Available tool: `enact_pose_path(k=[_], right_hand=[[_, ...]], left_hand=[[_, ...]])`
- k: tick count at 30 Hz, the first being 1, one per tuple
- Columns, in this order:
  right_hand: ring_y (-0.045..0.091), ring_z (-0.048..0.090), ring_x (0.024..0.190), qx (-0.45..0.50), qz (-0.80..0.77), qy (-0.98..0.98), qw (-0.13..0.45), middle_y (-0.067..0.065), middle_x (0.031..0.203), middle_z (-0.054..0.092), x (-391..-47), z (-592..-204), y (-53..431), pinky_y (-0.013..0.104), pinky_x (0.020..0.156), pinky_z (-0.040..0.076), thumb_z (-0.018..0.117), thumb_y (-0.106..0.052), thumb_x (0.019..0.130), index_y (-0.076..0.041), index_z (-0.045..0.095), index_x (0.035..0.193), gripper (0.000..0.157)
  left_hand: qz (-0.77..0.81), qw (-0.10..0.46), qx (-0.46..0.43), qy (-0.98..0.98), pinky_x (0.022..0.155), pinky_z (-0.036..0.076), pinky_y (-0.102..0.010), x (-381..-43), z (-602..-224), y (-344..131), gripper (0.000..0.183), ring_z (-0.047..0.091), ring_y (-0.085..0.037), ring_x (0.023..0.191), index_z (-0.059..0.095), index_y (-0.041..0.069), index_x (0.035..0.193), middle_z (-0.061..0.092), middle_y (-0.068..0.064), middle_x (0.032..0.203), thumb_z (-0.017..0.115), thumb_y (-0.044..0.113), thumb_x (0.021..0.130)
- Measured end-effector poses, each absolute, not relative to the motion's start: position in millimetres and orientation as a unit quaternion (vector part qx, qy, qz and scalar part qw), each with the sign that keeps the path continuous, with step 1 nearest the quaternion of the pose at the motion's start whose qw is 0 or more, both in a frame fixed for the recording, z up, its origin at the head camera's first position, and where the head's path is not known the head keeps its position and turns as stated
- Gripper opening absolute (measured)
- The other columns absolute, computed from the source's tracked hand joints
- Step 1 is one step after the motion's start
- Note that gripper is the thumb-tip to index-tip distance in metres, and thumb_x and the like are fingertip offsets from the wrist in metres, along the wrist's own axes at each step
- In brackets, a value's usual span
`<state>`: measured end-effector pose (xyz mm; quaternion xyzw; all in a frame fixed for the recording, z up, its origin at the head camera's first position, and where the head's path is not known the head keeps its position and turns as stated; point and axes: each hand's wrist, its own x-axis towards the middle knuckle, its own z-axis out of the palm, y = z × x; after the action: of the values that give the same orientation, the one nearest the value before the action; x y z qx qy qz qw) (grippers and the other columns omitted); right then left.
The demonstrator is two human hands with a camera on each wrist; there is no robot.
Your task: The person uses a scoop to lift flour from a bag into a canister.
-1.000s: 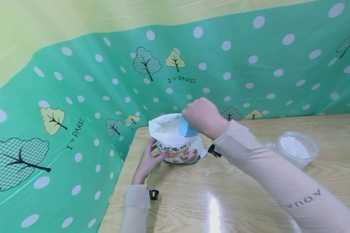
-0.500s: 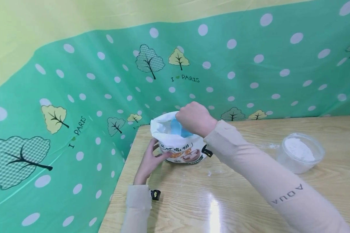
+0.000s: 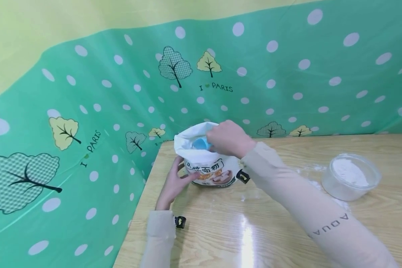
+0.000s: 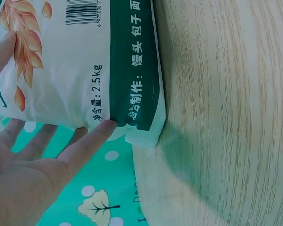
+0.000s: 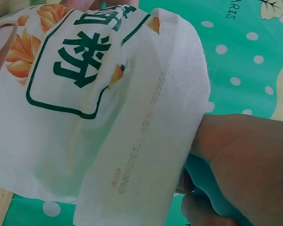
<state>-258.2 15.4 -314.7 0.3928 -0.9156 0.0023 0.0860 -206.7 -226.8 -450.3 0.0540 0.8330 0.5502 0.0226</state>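
Note:
A white flour bag [image 3: 209,167] with its top edge folded outward stands open-mouthed near the table's far left corner. My left hand [image 3: 175,182] holds its left side, thumb on the printed front; in the left wrist view, some fingers [image 4: 87,146] pass behind the bag's edge. My right hand [image 3: 229,137] grips a blue scoop [image 3: 201,143] at the bag's mouth, the scoop's cup tilted just inside the rim. In the right wrist view, the folded rim hides part of that hand, and only a piece of the blue scoop [image 5: 212,188] shows. What lies deeper in the bag is hidden.
To the right stands a clear round tub [image 3: 351,176] heaped with white powder [image 3: 350,172]. Spilled powder [image 3: 309,168] lies on the wooden table [image 3: 217,230] around the tub. A green dotted cloth [image 3: 120,96] hangs behind and to the left.
My right hand has lowered and the scoop has tipped from upright to slanting, its cup now showing inside the bag's mouth. The left hand keeps its place. The view has shifted slightly.

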Motion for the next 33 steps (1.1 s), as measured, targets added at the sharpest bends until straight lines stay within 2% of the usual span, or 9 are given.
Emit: enact_pose_path(k=[6,11,13,15,18,22,27,33], right_hand=[[0.011,0.043,0.054,0.382,0.04,-0.921,0.07,-0.005,0.059,0.053,-255,-309,29,0.025,0.048,0.04,0.072,-0.039,0.091,-0.018,0.068,0.07,0.03],[0.011,0.037,0.053,0.363,0.098,-0.925,0.054,-0.007,0.055,0.041,-257,-307,45,0.024,0.049,0.031,0.069,-0.038,0.093,-0.019,0.058,0.062,0.038],[0.011,0.037,0.054,0.357,0.12,-0.925,0.05,-0.006,0.055,0.039,-257,-307,51,0.025,0.049,0.029,0.068,-0.037,0.094,-0.02,0.059,0.063,0.037],[0.012,0.04,0.055,0.348,0.135,-0.926,0.049,-0.007,0.057,0.044,-257,-307,56,0.025,0.05,0.033,0.067,-0.037,0.095,-0.021,0.066,0.068,0.032],[0.014,0.049,0.059,0.336,0.151,-0.928,0.052,-0.006,0.068,0.061,-257,-306,63,0.028,0.052,0.041,0.066,-0.039,0.095,-0.021,0.077,0.086,0.022],[0.015,0.06,0.067,0.333,0.171,-0.926,0.049,-0.001,0.09,0.075,-257,-305,68,0.033,0.061,0.053,0.067,-0.039,0.095,-0.018,0.079,0.104,0.026],[0.017,0.07,0.083,0.327,0.193,-0.924,0.029,0.001,0.104,0.076,-256,-308,76,0.038,0.073,0.059,0.067,-0.039,0.094,-0.018,0.077,0.109,0.028],[0.012,0.063,0.067,0.348,0.174,-0.92,0.033,0.001,0.096,0.077,-258,-297,77,0.033,0.06,0.054,0.069,-0.037,0.093,-0.017,0.078,0.107,0.026]], left_hand=[[0.555,0.027,0.054,0.83,0.108,0.046,-0.052,-207,-450,-227,0.084,0.032,-0.032,0.142,0.032,0.032,0.15,0.032,0.003,0.155,0.083,0.031,0.082],[0.559,0.041,0.05,0.827,0.111,0.042,-0.054,-206,-447,-225,0.086,0.028,-0.036,0.144,0.029,0.027,0.153,0.028,-0.003,0.158,0.081,0.025,0.085],[0.561,0.047,0.049,0.825,0.112,0.04,-0.057,-203,-440,-223,0.086,0.026,-0.038,0.145,0.026,0.023,0.155,0.026,-0.006,0.16,0.079,0.021,0.086],[0.561,0.051,0.047,0.825,0.113,0.038,-0.058,-199,-431,-220,0.087,0.026,-0.04,0.145,0.025,0.02,0.155,0.025,-0.009,0.16,0.078,0.018,0.087],[0.56,0.052,0.051,0.825,0.113,0.037,-0.059,-194,-421,-216,0.085,0.026,-0.041,0.145,0.025,0.016,0.155,0.026,-0.011,0.16,0.077,0.015,0.088],[0.56,0.05,0.054,0.825,0.113,0.037,-0.06,-191,-417,-216,0.084,0.026,-0.041,0.144,0.026,0.015,0.155,0.027,-0.012,0.159,0.077,0.015,0.088],[0.558,0.054,0.052,0.826,0.113,0.037,-0.059,-192,-419,-217,0.084,0.027,-0.041,0.144,0.027,0.017,0.155,0.027,-0.011,0.159,0.077,0.017,0.087],[0.56,0.052,0.055,0.825,0.113,0.037,-0.06,-193,-420,-217,0.085,0.027,-0.041,0.145,0.027,0.017,0.155,0.027,-0.011,0.159,0.078,0.017,0.087]])
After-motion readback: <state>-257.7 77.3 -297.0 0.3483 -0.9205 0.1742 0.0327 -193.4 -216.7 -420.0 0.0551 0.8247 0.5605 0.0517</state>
